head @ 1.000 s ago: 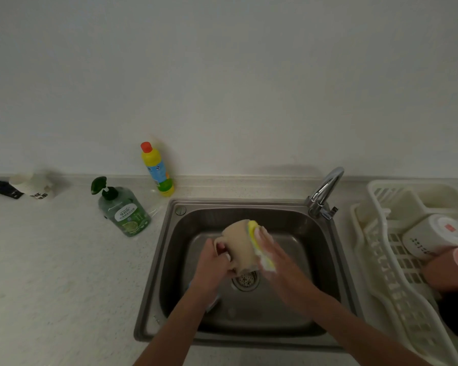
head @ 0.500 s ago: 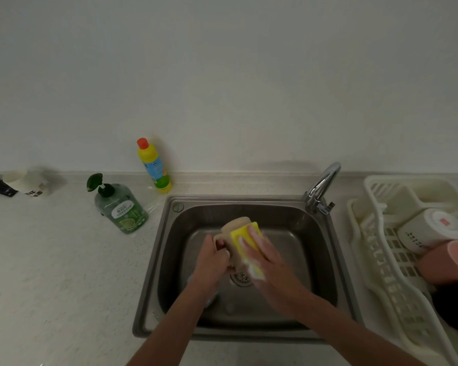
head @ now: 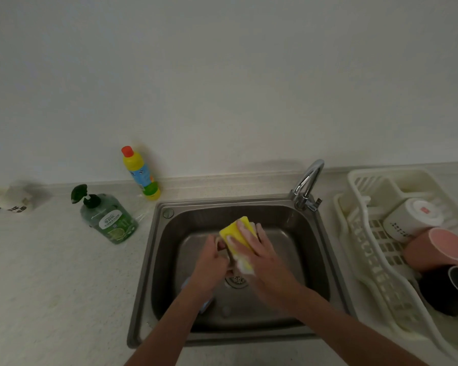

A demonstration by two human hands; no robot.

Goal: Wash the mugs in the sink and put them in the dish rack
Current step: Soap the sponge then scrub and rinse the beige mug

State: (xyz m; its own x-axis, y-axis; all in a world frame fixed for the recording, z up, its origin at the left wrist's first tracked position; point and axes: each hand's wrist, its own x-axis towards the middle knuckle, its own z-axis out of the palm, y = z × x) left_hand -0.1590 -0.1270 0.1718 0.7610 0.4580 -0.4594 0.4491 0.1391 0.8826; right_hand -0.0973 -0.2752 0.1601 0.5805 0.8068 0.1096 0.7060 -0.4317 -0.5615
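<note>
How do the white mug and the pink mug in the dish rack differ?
The white mug is pale with dark print and a small red mark on its base; the pink mug is plain. The white mug lies farther back in the dish rack, the pink mug nearer, touching it. Both lie tilted, bases towards the camera.

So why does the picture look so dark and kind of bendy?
Head view: the light is dim and greyish, so colours look dull except the yellow sponge; the wide lens curves the counter edge and stretches the dish rack; the box at the far left is blurred.
</note>
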